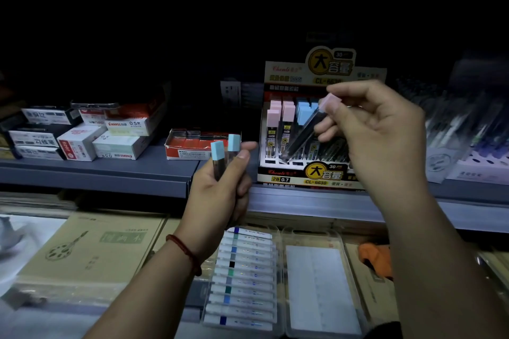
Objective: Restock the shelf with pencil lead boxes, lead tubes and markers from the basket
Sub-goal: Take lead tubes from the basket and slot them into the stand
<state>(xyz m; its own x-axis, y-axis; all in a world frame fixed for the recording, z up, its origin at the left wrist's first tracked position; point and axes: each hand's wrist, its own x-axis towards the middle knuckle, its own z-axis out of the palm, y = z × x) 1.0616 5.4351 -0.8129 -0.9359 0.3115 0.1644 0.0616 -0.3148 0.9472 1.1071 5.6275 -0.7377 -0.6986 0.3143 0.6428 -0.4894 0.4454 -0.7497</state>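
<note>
Pink-capped lead tube point(305, 129), pinched in my right hand point(377, 129), slants cap-up, its foot just over the display box point(308, 175) on the shelf point(110, 170) — my left hand point(220, 192) grips two blue-capped tubes point(223, 157), lower left.

Your grey shelf point(110, 170) runs across the view with its front lip facing you. At its left end sits a cluster of small white lead boxes point(82, 143) — stacked two high, with some labels upside down. Near the middle lies an open red-and-white carton point(198, 147), set apart from that cluster. Just right of it stands the yellow-labelled display box point(292, 173), upright, with pink- and blue-capped lead tubes point(278, 118) standing in its slots. At the far right are clear-wrapped pen packs point(462, 132) — too dim and blurred to read.
</note>
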